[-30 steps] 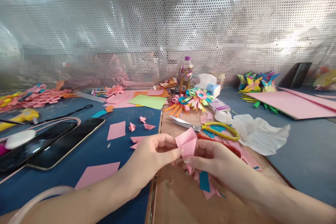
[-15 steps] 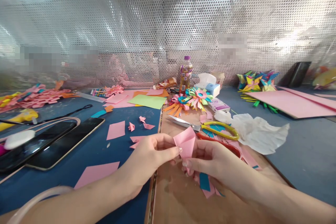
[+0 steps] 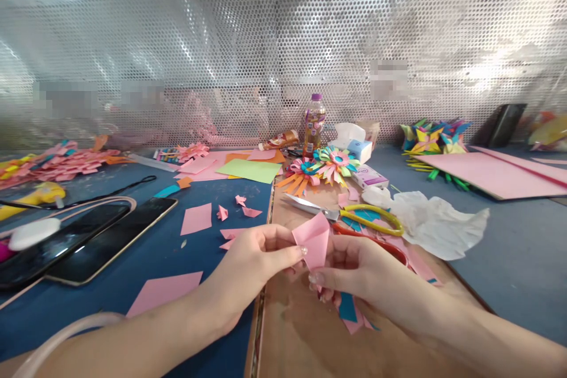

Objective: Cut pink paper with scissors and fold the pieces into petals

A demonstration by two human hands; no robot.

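Note:
Above the table a folded pink paper piece [image 3: 313, 239] is held between both hands, its wide end up and its narrow end down. My left hand [image 3: 270, 254] pinches its left edge between thumb and fingers. Lower down, my right hand [image 3: 343, 269] is closed on the narrow end, its fingers partly hidden behind the paper. Just beyond the right hand lie scissors with yellow handles [image 3: 376, 218], beside a red scissor handle [image 3: 394, 246]. Pink and blue paper scraps [image 3: 349, 310] lie below the right hand.
Pink squares [image 3: 196, 220] and small folded pieces [image 3: 222, 212] lie on the blue surface at left, near two phones [image 3: 115, 242]. Behind are a drink bottle [image 3: 314, 124], paper flowers [image 3: 335, 165] and green paper [image 3: 250, 170]. Crumpled tissue [image 3: 438, 221] lies at right, before a perforated metal screen [image 3: 221, 59].
Both hands stay at nearly the same place with the pink paper between them. The right fingers have shifted slightly at its lower end.

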